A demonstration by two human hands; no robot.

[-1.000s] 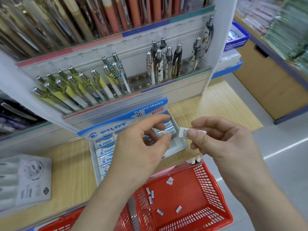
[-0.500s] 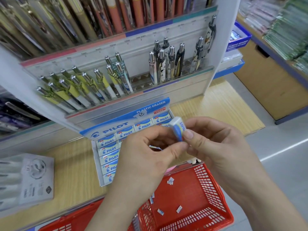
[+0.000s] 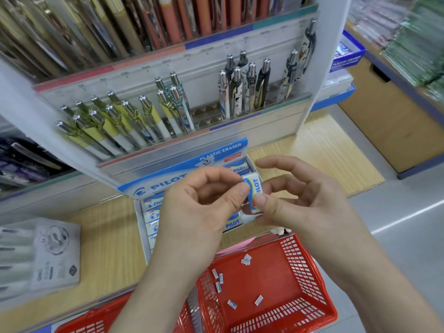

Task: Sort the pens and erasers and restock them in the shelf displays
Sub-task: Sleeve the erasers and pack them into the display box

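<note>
The eraser (image 3: pixel 253 191) hovers just above the display box (image 3: pixel 158 186), pinched by the left hand (image 3: pixel 199 207) at its top and the right hand (image 3: pixel 307 203) below, with the spare fingers (image 3: pixel 286 164) spread. It is probably best turned label-up to match the boxed rows, then lowered flat.

Both hands (image 3: pixel 192 207) (image 3: pixel 310 200) pinch one eraser (image 3: pixel 254 191) (PILOT sleeve) over the eraser box (image 3: pixel 153 187).

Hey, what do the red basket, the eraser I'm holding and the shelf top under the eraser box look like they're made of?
The red basket looks like moulded plastic, slightly glossy: uniform colour, slotted lattice walls. The eraser is a matt white block in a printed sleeve, likely paper; the display box reads plastic eraser. The shelf top shows pale wood grain, possibly laminate; I cannot tell.
</note>
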